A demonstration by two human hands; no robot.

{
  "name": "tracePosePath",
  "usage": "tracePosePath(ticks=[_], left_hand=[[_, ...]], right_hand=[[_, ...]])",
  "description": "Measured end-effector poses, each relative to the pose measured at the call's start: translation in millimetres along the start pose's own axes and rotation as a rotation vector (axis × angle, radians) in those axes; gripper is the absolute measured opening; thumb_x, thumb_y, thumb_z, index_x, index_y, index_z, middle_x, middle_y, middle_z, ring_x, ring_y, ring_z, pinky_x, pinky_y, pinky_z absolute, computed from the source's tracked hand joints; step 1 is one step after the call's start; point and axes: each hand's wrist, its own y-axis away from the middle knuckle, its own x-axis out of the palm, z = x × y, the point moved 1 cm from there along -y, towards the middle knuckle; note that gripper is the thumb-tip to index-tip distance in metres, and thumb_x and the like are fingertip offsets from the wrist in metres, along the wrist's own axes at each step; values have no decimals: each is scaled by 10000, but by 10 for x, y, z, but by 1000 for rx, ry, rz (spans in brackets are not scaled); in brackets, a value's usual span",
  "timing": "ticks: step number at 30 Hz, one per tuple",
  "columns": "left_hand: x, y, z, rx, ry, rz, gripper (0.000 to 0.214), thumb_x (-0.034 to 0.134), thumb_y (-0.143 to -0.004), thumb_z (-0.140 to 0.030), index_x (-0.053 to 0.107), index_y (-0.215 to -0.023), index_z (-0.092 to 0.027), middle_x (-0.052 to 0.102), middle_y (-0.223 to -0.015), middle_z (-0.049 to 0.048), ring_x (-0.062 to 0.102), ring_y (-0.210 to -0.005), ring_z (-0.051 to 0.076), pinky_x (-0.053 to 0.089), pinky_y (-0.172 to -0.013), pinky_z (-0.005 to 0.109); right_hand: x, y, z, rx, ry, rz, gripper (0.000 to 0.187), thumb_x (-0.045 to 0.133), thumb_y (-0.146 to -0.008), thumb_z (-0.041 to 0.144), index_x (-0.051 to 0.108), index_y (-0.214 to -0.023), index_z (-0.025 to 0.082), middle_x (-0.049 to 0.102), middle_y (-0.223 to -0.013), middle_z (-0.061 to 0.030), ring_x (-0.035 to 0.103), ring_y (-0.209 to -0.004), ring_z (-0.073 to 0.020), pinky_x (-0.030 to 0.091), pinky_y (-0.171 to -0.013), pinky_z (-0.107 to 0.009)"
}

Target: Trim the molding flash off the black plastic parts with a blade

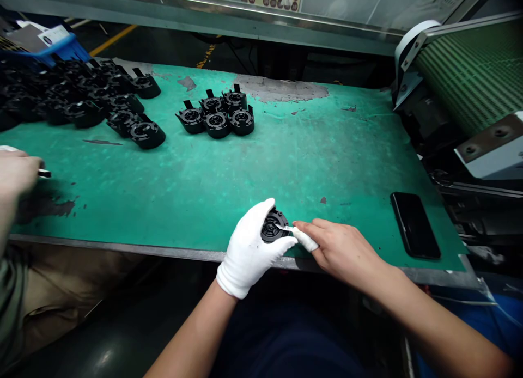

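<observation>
My left hand [251,247], in a white glove, is closed around a round black plastic part [273,227] at the near edge of the green table [253,165]. My bare right hand [341,250] pinches a small blade tool with a white wrapped handle [300,235]. Its tip rests on the face of the part. Both hands meet just above the table's front edge.
A cluster of the same black parts [217,116] sits mid-table, and a bigger heap [77,97] lies far left by a blue crate [53,46]. A black phone [414,224] lies at right. Another person's hand [16,171] holds a tool at left. A green conveyor [474,73] stands at right.
</observation>
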Motion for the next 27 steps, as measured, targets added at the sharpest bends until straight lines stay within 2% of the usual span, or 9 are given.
tracePosePath(ticks=[5,12,15,18,23,27], left_hand=[[1,-14,7,17,-5,-5,799,771,-785,-572,457,-1431,-224,580,-1418,126,572,-1316,293,480,-1162,487],[17,-18,38,27,35,16,772,748,-810,-561,455,-1431,-210,595,-1398,138,581,-1304,299,488,-1147,494],[13,-7,34,53,26,0,755,737,-819,-559,459,-1429,-211,577,-1423,136,564,-1322,299,476,-1154,501],[7,2,31,77,11,-12,755,735,-821,-562,460,-1430,-210,567,-1436,132,557,-1329,291,469,-1159,493],[11,7,52,94,28,-35,762,752,-803,-566,476,-1414,-206,578,-1422,125,562,-1323,282,473,-1157,472],[25,1,76,98,13,-36,779,766,-796,-553,470,-1420,-191,596,-1395,130,578,-1305,275,474,-1159,458]], right_hand=[[-63,-27,5,16,8,51,533,465,-899,155,584,-1396,306,724,-1070,-37,700,-905,-243,440,-657,-308],[-106,17,215,146,110,36,628,464,-811,96,592,-1389,305,733,-1029,-57,707,-772,-246,391,-563,-305],[-51,65,288,236,104,11,602,457,-853,108,567,-1422,269,740,-1018,-82,712,-779,-244,425,-581,-300],[24,124,275,267,92,-14,545,433,-926,147,545,-1448,257,739,-1100,-88,719,-874,-256,489,-655,-321],[-6,122,75,169,-83,-94,412,442,-1006,275,607,-1382,311,723,-1217,-25,690,-1053,-245,525,-836,-350],[-100,-1,-54,-4,-156,-18,376,477,-991,274,654,-1319,327,744,-1180,9,695,-1036,-224,510,-859,-331]])
